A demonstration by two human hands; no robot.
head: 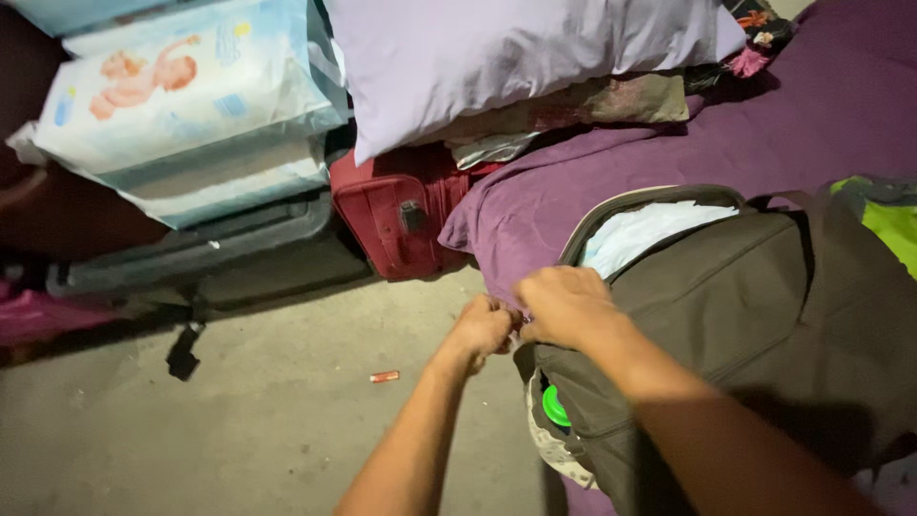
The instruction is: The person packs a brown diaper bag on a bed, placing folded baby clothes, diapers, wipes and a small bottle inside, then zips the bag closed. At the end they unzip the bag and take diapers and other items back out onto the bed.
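1. Olive-brown canvas bag, soft-sided and bulging, fills the lower right of the frame; it rests on a purple bedsheet with a matte, slightly creased weave.
2. Bag mouth gapes along a curved grey-edged zip line at its upper rim; white crinkled fabric shows inside.
3. Left hand, centre of the frame, is curled into a tight pinch at the bag's near corner; what it grips is too small to tell.
4. Right hand, touching the left, is closed over the same corner, knuckles up, fingers folded onto the bag's edge.
5. Round green plastic cap sits in a side pocket just below the hands.
6. Red hard-ribbed suitcase, upper centre, stands on the floor against the bed.
7. Pale lilac pillow, smooth and puffy, lies at top centre over folded patterned cloth.
8. Glossy plastic diaper pack, pale blue and white, slumps at upper left on a dark grey case.
9. Rough grey concrete floor, lower left, bears a small red-orange cylinder.
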